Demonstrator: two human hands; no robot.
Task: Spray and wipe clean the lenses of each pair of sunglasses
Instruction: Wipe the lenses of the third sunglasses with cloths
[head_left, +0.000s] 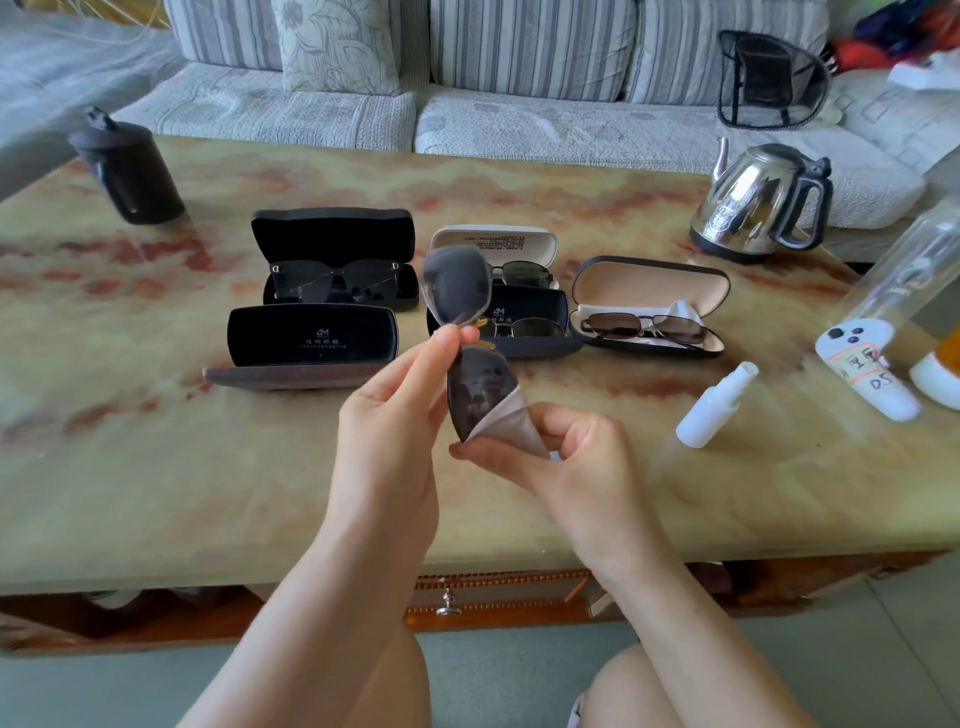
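Note:
My left hand (387, 415) pinches a pair of dark sunglasses (457, 291) at the bridge and holds them upright above the table, one lens over the other. My right hand (566, 452) pinches a grey cleaning cloth (511, 426) around the bottom edge of the lower lens. A small white spray bottle (714, 405) lies on its side on the table to the right. Three other pairs rest in open cases: a black case (332, 244) at the back left, a white case (496, 241) and dark case (530, 312) in the middle, a beige-lined case (649, 291) at the right.
An empty open black case (306, 338) stands left of my hands. On the marble table (208, 467) are a dark canister (124, 166) at the far left, a steel kettle (763, 202) at the back right, and a clear bottle (904, 270) and white remote (862, 374) at the right edge. A sofa lies behind.

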